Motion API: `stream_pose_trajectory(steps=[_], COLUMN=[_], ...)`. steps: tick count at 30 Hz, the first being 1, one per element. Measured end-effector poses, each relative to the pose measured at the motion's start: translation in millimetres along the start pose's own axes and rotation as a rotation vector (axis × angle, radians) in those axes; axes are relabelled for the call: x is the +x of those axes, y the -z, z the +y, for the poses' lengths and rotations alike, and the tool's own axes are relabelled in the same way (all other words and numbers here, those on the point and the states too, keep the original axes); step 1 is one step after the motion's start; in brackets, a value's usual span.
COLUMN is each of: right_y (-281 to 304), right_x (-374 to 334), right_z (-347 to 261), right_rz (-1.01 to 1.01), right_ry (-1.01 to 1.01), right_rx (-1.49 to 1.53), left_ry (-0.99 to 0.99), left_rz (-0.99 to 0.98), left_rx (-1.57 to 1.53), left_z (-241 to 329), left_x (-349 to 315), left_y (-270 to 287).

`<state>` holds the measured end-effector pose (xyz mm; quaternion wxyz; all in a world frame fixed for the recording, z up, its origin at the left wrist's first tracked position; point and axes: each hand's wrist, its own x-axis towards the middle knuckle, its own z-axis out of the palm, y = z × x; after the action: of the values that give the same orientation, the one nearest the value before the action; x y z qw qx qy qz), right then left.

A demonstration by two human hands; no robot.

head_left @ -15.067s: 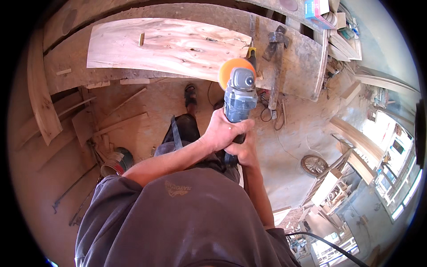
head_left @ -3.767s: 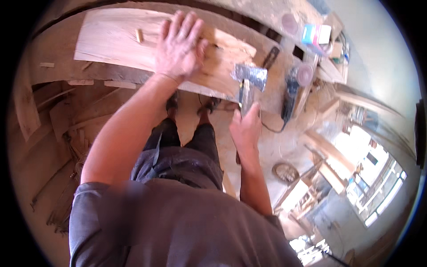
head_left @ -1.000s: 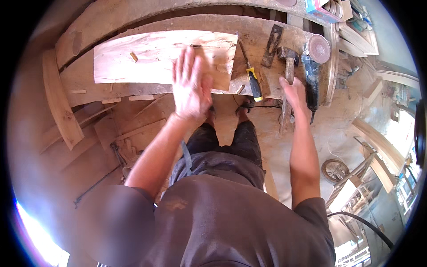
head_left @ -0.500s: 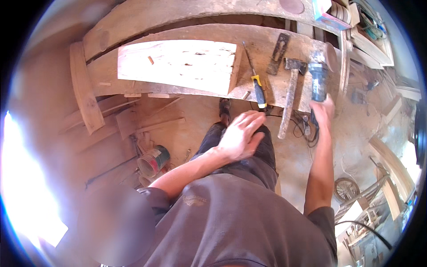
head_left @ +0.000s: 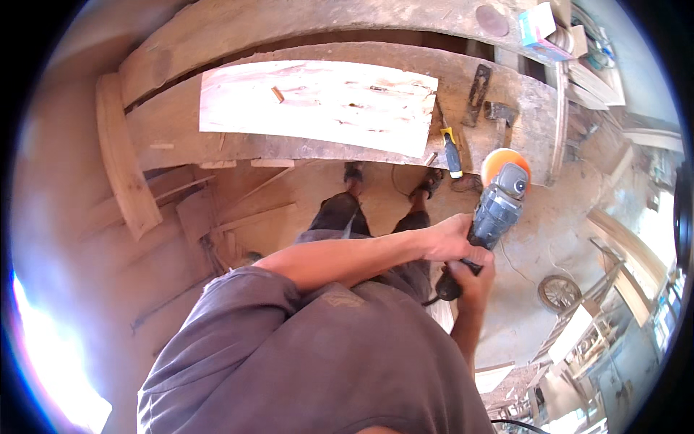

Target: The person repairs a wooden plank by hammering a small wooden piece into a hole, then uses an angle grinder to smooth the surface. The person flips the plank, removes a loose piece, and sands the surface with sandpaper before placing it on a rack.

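Grinder (head_left: 497,211) in two hands, at the worktop's (head_left: 181,116) near edge

At far left a plank (head_left: 124,155) slants past the worktop's left end, with a thin stick (head_left: 162,147) to its right. The pale board (head_left: 318,101) lies flat along the worktop, a small peg (head_left: 277,95) on its left part. Just beside the board's right end is a yellow-and-black screwdriver (head_left: 452,155), its handle toward the person. The left hand's (head_left: 448,239) fingers grasp the grinder behind its grey body; their tips are hidden. Further back, the right hand's (head_left: 477,276) fingers are clasped round the black rear part. A dark metal bar (head_left: 476,95) lies beyond the screwdriver, and right of it a hammer (head_left: 500,113), its handle partly hidden behind the grinder's orange disc (head_left: 505,163). The disc faces away from the person; whether it touches anything cannot be told. Farther right are an opened box (head_left: 543,30) and, on the floor, a spoked wheel (head_left: 559,293).
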<state>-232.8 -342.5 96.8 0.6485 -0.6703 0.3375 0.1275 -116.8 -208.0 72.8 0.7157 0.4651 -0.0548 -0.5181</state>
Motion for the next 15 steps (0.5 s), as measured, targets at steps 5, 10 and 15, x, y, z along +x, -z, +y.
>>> stream_pose_trajectory(steps=[5,10,15], right_y=[-75.3,-110.3,-137.0], right_x=[-25.0,-39.0,-47.8], right_z=[-29.6,-28.0,-20.6], right_rz=[-0.015,-0.052,-0.089], right_ry=[0.01,-0.028,-0.084], right_rx=[0.312,0.359,0.386], left_ry=[0.047,0.052,0.098], left_rz=[-0.039,0.09,0.281], left_rx=[-0.446,-0.453,-0.349], left_z=[1.2,-8.1,-15.7], left_x=[-46.4,-66.2,-87.4], left_y=[25.1,40.1,57.7])
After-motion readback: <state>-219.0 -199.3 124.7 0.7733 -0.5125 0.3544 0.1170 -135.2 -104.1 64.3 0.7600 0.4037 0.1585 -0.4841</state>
